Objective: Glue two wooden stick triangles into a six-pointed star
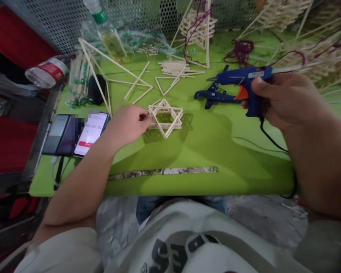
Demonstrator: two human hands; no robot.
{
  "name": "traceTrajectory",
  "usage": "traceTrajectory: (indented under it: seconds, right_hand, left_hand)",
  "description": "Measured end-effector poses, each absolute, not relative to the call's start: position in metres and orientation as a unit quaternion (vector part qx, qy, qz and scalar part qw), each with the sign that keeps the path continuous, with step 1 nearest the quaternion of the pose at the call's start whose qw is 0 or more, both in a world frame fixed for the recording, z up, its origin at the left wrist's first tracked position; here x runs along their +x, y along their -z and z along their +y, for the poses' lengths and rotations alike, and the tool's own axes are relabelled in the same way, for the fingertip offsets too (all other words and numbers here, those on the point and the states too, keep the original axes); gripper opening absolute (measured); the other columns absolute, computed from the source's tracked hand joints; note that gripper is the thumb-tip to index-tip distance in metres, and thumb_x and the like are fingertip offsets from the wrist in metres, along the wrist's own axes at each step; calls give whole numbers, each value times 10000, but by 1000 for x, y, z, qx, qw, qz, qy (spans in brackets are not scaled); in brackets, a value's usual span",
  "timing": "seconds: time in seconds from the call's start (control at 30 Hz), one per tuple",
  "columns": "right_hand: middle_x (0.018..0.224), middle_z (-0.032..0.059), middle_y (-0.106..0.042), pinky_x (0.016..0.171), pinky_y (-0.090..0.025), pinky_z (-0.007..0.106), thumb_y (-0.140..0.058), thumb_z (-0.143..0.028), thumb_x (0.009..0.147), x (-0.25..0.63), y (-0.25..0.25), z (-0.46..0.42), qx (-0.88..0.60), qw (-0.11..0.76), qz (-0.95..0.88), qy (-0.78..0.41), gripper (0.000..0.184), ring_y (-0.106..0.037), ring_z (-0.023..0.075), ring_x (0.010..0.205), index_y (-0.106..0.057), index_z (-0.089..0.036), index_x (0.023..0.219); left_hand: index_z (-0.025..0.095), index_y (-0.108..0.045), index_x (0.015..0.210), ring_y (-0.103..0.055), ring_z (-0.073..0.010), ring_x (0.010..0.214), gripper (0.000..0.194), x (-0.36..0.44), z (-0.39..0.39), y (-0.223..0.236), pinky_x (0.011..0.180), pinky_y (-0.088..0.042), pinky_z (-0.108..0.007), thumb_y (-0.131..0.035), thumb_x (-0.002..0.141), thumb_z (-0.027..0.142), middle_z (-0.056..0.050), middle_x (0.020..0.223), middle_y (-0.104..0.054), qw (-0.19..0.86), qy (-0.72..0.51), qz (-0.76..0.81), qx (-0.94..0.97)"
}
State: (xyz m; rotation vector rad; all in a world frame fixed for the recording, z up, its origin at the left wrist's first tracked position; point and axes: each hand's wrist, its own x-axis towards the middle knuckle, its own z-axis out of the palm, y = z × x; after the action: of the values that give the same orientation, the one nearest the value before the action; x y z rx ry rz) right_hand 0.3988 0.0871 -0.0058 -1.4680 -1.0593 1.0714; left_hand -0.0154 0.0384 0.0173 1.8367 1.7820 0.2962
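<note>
A six-pointed star frame of stacked wooden sticks (178, 118) lies on the green table. My left hand (126, 127) is closed at its left edge, thumb and fingertips pinching a left corner; the exact contact is partly hidden. To the right, my right hand (284, 94) grips a blue hot glue gun (230, 77) with an orange trigger, its nozzle pointing left. A white glue stick (287, 69) sticks out of the gun's back. Just below the barrel is a dark blue cutter-like tool (216, 96). Beyond the star lie a small stick triangle (163, 93) and a pile of loose sticks (173, 68).
A long metallic strip (165, 172) lies near the front edge. Two phones, one showing a timer (91, 131), sit at left beside a black mouse-like object (96, 89). Bottles, bagged sticks (79, 76), a large stick triangle and purple-stringed stick structures (199, 26) stand farther back.
</note>
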Motion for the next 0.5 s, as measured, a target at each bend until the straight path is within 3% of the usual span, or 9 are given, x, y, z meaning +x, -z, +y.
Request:
traceTrajectory:
  seconds: [0.07, 0.23, 0.37, 0.5]
  right_hand:
    - [754, 3, -710, 641, -609, 304, -929, -176, 1117, 405, -6, 87, -623, 488, -437, -428, 229, -635, 94, 588, -819, -137, 919]
    - [766, 12, -726, 719, -622, 360, -762, 26, 1149, 424, -26, 69, -663, 499, -428, -358, 311, -683, 99, 603, -783, -148, 892]
    - [775, 73, -760, 672, -577, 359, -818, -47, 1140, 449, -8, 41, -728, 457, -393, -326, 316, -682, 111, 591, -773, -159, 847]
    - [756, 84, -759, 595, -455, 346, -790, -74, 1146, 469, 16, 4, -770, 401, -400, -293, 263, -615, 110, 556, -812, -165, 900]
  left_hand:
    - [259, -887, 890, -815, -270, 740, 280, -21, 44, -10, 644, -566, -342, -834, 1044, 486, -86, 805, -867, 339, -115, 655, 665]
    - [210, -957, 989, -881, -256, 841, 277, -33, 63, 8, 686, -653, -313, -927, 1027, 482, -165, 949, -929, 505, -147, 624, 578]
    - [158, -932, 936, -844, -207, 768, 302, -35, 74, 13, 668, -638, -273, -1030, 945, 443, -186, 902, -911, 543, -185, 631, 523]
    - [146, -911, 928, -818, -183, 729, 376, -37, 77, 13, 658, -631, -264, -1092, 863, 469, -186, 923, -911, 564, -191, 622, 508]
